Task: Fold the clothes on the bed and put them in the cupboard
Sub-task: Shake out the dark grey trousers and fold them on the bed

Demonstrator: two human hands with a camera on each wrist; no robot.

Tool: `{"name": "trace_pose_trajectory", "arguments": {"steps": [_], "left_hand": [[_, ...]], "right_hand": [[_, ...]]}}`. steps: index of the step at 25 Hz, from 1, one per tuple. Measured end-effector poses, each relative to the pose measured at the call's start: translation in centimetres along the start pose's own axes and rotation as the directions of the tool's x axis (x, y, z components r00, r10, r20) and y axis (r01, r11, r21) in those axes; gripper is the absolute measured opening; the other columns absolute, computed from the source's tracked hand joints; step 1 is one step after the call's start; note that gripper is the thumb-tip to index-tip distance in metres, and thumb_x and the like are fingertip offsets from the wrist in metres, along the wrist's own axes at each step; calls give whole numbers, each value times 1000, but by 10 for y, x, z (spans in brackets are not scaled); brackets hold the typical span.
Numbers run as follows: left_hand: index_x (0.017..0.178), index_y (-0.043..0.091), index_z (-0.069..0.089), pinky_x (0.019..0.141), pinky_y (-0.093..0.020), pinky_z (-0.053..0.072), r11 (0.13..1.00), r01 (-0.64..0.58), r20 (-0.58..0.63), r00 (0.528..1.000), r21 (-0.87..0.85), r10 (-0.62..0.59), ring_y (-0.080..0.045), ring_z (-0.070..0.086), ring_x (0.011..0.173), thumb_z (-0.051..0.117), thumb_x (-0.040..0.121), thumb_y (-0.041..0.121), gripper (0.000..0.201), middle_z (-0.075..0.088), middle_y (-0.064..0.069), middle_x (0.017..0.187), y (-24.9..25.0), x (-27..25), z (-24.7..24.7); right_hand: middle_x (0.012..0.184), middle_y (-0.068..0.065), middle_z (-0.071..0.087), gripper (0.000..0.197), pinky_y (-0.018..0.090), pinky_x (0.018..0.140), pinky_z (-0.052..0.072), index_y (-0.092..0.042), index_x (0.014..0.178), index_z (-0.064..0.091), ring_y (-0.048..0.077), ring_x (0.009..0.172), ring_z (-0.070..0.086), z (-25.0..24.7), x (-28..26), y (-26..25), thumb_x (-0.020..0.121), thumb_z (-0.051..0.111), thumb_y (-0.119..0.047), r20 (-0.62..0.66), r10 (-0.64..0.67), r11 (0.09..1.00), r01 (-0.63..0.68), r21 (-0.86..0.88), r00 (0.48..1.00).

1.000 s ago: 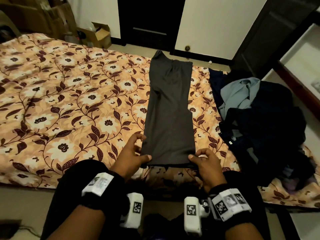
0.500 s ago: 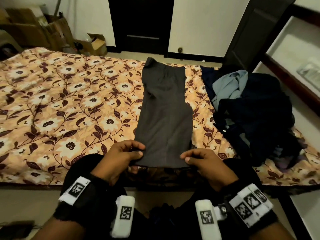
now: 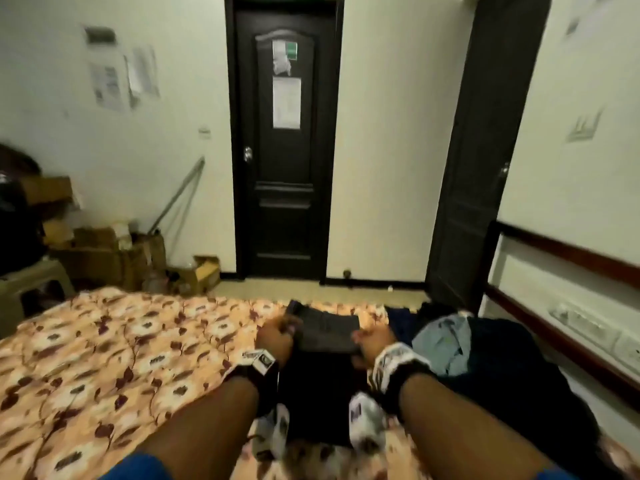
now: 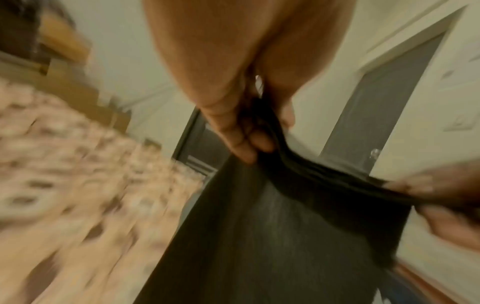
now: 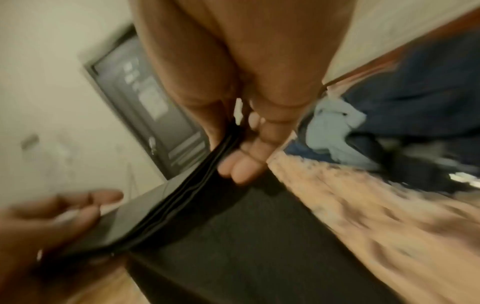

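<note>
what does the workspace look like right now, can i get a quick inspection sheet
surface: bed with an orange floral cover, next to a pale floor
job's things: dark grey trousers on the bed, hem end lifted towards the waist end; pile of dark and light-blue clothes to the right, unfolded
clutter: cardboard boxes in the left corner
grippers: left hand and right hand each pinch a corner of the trousers' hem
cables: nothing seen
surroundings: closed dark door ahead with papers on it, papers on the left wall, dark panel at right; cupboard not identifiable
</note>
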State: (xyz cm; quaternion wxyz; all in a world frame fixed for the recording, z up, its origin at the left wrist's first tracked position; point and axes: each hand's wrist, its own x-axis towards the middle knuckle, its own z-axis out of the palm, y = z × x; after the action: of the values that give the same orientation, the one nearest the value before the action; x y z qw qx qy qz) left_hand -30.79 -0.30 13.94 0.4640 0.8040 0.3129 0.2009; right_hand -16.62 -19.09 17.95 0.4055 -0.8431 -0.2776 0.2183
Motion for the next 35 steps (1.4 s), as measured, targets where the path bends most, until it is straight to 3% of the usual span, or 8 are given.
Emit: {"name": "trace_pose_trajectory", "arguments": {"steps": [3,5,7,14,17,22,30,35], "left_hand": [[92,10,69,60,-29,59,860,-419,-397,871,-290,290,-25,63,79,57,91,0,15,64,-4,82,185,43,-83],[88,8,65,52,-35,58,792,-426,-324,896,-438,303,-23,59,62,57,92,-4,16,59,-7,77,252,34,-117],[88,6,63,49,-38,57,822,-312,-186,949,-475,253,-22,54,47,53,92,-6,16,55,-12,74,266,16,-131],[86,-1,69,51,-32,53,823,-92,-48,996,-560,78,-22,51,50,56,92,-2,14,64,-14,72,130,-94,-71],[86,-1,70,52,-30,56,797,137,113,990,-588,-87,-23,63,61,59,90,-2,12,67,-14,79,31,-163,-26],[80,0,76,49,-27,57,678,593,399,802,-435,-445,-24,64,63,65,85,-1,12,70,-17,84,-77,-266,26],[90,-10,72,47,-25,51,638,702,588,672,-316,-449,-23,61,55,87,59,9,39,68,-24,82,-92,-310,18],[103,10,76,69,-24,58,644,671,575,709,-368,-410,-19,72,92,88,47,11,57,73,-7,107,-112,-269,21]], "right_hand": [[92,21,64,7,41,73,59,-2,89,65,33,79,65,-114,11,-180,90,59,1,-298,-385,846,463,264,874],[79,17,61,15,38,56,59,-4,80,60,30,65,63,-154,-11,-212,90,56,7,-301,-416,720,513,468,858],[76,17,60,14,39,57,58,-3,80,58,30,63,63,-162,-29,-208,89,57,7,-248,-350,750,429,504,903],[73,11,63,6,28,53,57,3,93,65,18,54,62,-84,-104,-76,88,62,1,-164,-260,776,307,550,952],[64,9,62,5,30,53,55,-1,86,68,18,55,62,-20,-160,25,86,63,0,80,-68,810,8,587,994],[68,10,58,8,27,48,52,-1,88,67,16,52,56,53,-239,136,85,60,3,391,296,699,-477,533,871],[72,12,64,13,28,49,50,-2,85,75,18,54,57,54,-273,155,77,66,-5,605,380,624,-677,391,699],[103,17,70,43,35,74,59,-8,106,71,28,86,68,63,-237,168,69,68,14,588,255,656,-584,478,768]]}}
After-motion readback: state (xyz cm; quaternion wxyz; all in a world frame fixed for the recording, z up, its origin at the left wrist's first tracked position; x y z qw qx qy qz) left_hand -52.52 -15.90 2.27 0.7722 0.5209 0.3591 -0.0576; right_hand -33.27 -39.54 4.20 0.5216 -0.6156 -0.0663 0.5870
